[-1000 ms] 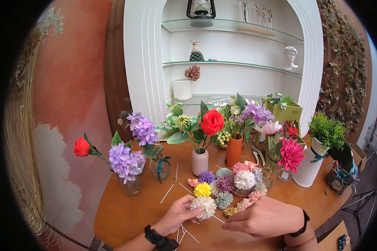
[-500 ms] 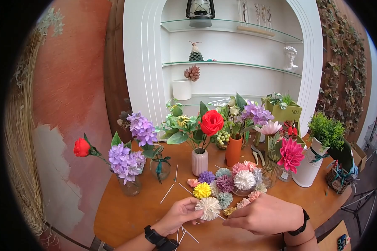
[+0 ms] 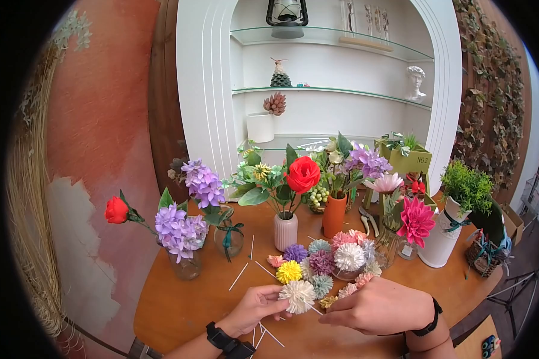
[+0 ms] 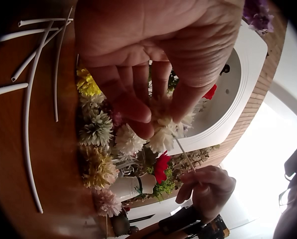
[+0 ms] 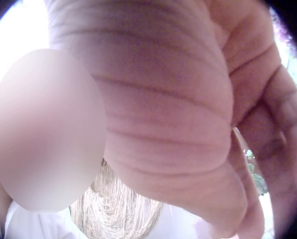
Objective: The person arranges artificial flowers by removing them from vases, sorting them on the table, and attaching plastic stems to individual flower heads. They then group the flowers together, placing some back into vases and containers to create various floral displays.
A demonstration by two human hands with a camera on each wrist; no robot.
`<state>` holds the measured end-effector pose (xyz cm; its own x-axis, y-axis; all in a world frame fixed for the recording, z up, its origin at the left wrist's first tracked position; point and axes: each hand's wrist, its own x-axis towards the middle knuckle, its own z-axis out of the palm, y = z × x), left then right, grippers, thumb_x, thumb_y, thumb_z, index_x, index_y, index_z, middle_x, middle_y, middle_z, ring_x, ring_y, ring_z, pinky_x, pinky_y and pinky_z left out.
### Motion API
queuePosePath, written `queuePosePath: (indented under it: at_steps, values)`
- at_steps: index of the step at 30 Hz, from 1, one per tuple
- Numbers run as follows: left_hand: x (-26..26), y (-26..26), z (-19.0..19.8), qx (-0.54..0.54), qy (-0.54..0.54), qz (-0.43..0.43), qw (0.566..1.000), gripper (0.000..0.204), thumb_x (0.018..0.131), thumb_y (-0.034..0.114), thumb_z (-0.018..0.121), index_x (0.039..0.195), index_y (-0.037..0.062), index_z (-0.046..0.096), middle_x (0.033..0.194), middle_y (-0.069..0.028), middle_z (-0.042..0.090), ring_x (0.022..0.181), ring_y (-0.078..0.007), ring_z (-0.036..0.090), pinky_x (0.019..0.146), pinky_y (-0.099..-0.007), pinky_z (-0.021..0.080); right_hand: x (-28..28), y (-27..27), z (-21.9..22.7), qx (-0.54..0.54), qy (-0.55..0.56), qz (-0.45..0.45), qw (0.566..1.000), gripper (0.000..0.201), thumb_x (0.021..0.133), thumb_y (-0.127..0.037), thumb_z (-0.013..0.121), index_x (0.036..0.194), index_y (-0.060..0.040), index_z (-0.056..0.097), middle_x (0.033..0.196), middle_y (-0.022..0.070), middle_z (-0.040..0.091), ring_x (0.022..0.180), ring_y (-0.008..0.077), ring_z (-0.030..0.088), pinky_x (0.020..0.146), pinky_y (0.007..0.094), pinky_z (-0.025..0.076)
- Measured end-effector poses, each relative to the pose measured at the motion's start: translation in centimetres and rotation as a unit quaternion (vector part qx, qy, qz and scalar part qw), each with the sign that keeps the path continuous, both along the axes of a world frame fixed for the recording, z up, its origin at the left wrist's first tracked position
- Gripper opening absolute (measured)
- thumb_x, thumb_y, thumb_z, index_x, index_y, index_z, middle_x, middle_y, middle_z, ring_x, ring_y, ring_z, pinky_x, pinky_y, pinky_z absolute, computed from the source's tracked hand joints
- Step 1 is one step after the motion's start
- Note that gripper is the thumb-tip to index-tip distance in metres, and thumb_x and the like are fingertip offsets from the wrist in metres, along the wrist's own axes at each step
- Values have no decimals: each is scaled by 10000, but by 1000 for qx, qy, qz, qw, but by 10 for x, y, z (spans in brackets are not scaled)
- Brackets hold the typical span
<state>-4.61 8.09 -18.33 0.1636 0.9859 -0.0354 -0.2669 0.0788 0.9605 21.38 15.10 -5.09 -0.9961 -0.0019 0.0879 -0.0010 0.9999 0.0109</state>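
Observation:
A cream pompom-like artificial flower head (image 3: 297, 297) is pinched between the thumb and fingers of my left hand (image 3: 253, 310), low over the table's front. Its petals partly show between the fingers in the left wrist view. From its right side a thin white stick (image 4: 183, 151) runs to my right hand (image 3: 380, 309), whose thumb and fingertips pinch the far end. Inside the flower, the stick's tip is hidden. Beyond my hands lies a pile of loose flower heads, among them a yellow one (image 3: 289, 272) and a white one (image 3: 349, 256). In the right wrist view the palm hides the stick.
Several white sticks (image 3: 272, 335) lie on the wooden table (image 3: 161, 305). Behind the pile stand a pink ribbed vase (image 3: 286, 232), an orange vase (image 3: 334, 216) and glass jars with flowers. Pruning shears (image 3: 369, 221) lie near the orange vase. A white pitcher (image 3: 435, 248) stands at the right.
My left hand has brought the cream flower slightly right, closer to my right hand. Less of the stick shows between them. The last half second shows hardly any movement.

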Motion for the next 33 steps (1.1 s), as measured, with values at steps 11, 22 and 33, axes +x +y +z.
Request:
queuePosePath:
  at_steps: [11,22,33]
  values:
    - [-1,-1,-4,19,35,15,999,299,902,152,670,1139,-30,652,937,-74,708,833,-98,659,654,-193,478,0,-1,4,-23,-49,-15,998,360,775,-90,604,1128,-130,662,808,31,642,695,207,630,583,333,476]
    - [3,-3,2,-3,31,49,998,213,868,51,683,1049,-63,683,905,-92,704,739,-94,628,631,-210,492,-1,-3,7,-20,-70,-20,997,346,785,-80,597,1122,-140,655,779,39,630,688,220,619,594,356,457]
    - [4,-4,2,10,34,33,999,225,873,68,684,1059,-60,681,912,-94,707,748,-96,638,636,-207,491,-1,-3,5,-33,-36,0,999,331,788,-75,578,1099,-149,663,751,40,629,668,219,619,549,345,433]
